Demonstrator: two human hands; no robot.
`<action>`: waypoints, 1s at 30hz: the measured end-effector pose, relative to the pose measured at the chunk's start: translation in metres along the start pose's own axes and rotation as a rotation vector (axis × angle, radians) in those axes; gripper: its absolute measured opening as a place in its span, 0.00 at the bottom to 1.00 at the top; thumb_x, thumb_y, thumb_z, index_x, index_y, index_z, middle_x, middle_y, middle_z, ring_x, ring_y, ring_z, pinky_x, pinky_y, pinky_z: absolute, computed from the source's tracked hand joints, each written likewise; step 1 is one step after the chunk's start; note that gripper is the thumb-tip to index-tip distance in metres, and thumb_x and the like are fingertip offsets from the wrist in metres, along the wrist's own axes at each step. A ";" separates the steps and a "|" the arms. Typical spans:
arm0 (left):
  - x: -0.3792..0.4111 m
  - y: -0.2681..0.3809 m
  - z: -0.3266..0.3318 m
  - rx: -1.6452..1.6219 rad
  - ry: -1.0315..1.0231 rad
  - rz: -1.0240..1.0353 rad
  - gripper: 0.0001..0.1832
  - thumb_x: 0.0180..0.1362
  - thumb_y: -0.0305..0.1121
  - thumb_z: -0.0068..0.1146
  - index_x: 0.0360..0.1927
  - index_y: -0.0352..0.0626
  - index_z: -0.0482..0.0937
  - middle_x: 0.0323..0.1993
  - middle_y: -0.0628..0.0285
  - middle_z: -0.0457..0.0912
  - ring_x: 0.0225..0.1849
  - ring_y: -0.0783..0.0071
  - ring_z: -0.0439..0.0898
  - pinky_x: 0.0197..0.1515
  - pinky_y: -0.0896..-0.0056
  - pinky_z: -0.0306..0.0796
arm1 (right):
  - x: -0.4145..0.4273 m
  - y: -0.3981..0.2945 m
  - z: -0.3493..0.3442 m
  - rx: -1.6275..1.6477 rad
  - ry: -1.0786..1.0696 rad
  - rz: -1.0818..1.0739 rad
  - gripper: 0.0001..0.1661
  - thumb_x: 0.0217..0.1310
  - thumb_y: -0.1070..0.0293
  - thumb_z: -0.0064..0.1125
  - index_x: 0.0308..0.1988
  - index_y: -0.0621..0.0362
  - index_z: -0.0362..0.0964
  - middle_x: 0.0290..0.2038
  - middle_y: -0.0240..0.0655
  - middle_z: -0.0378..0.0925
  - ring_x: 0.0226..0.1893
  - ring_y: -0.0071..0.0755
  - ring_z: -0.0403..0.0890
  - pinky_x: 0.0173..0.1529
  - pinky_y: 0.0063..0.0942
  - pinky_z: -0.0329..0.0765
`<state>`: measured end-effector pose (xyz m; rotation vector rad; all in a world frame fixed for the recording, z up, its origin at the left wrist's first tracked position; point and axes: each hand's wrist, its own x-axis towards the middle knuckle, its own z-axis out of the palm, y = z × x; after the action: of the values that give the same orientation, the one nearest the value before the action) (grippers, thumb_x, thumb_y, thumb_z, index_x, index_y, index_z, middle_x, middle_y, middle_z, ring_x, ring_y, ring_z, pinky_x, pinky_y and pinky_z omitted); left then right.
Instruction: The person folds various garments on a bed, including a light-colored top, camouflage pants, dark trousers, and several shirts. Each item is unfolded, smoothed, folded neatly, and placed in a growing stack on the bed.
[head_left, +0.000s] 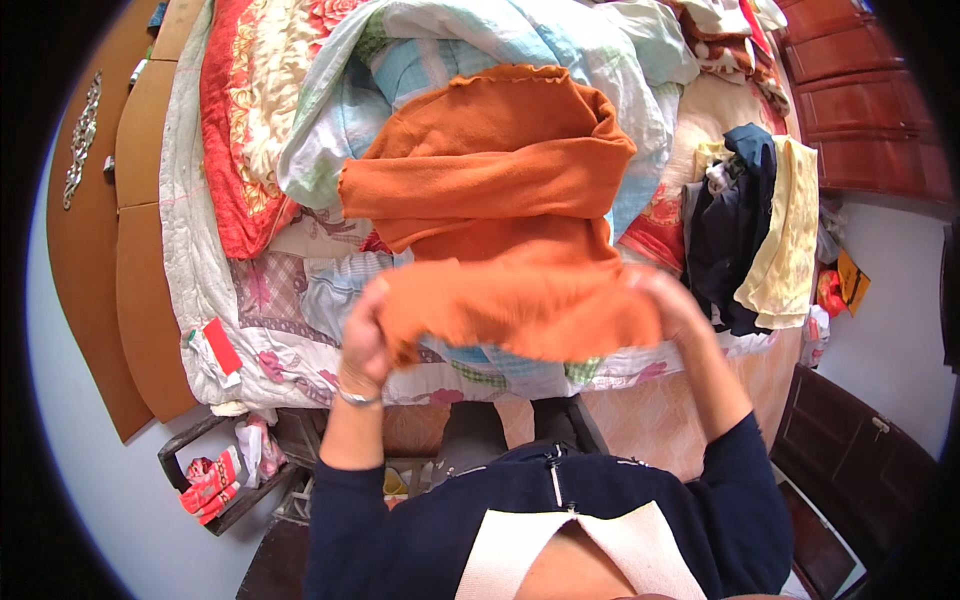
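Observation:
An orange knit top (495, 180) lies spread on the bed, its ruffled neck at the far side and one sleeve laid across its body. My left hand (366, 330) grips the left end of its near edge. On the other side, my right hand (664, 300) grips the right end. Between them the raised, wavy hem is blurred. Under the top is a rumpled light blue, white and green quilt (330, 142).
Dark and yellow folded clothes (735, 225) lie at the bed's right side. A red floral pillow (232, 150) is at the left, near a brown headboard (139, 262). An open drawer (247, 495) holding packages juts out at lower left. Dark red cabinets (862, 97) stand at upper right.

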<state>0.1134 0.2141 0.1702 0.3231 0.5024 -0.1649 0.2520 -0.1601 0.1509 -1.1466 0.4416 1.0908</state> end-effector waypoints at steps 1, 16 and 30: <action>0.014 0.019 0.007 -0.146 -0.168 0.048 0.22 0.61 0.38 0.40 0.55 0.35 0.62 0.55 0.52 0.68 0.57 0.62 0.67 0.57 0.60 0.64 | 0.006 -0.036 -0.003 -0.050 0.038 -0.144 0.21 0.57 0.59 0.49 0.45 0.63 0.67 0.41 0.38 0.75 0.41 0.32 0.76 0.48 0.31 0.73; 0.137 -0.003 -0.055 0.620 0.634 0.592 0.36 0.47 0.39 0.65 0.54 0.29 0.60 0.52 0.56 0.68 0.53 0.71 0.66 0.55 0.70 0.60 | 0.140 -0.066 0.011 -0.303 0.303 -0.520 0.43 0.48 0.51 0.63 0.57 0.64 0.55 0.52 0.39 0.66 0.51 0.33 0.68 0.53 0.28 0.66; 0.040 -0.019 -0.084 0.314 0.262 0.049 0.25 0.53 0.28 0.53 0.55 0.32 0.63 0.53 0.55 0.70 0.52 0.62 0.71 0.55 0.64 0.66 | 0.020 0.039 -0.008 0.125 0.051 -0.210 0.36 0.42 0.69 0.63 0.54 0.64 0.60 0.49 0.39 0.70 0.49 0.36 0.72 0.56 0.34 0.67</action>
<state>0.1062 0.2223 0.0764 0.6688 0.7293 -0.1545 0.2288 -0.1577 0.1126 -1.0857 0.4131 0.8417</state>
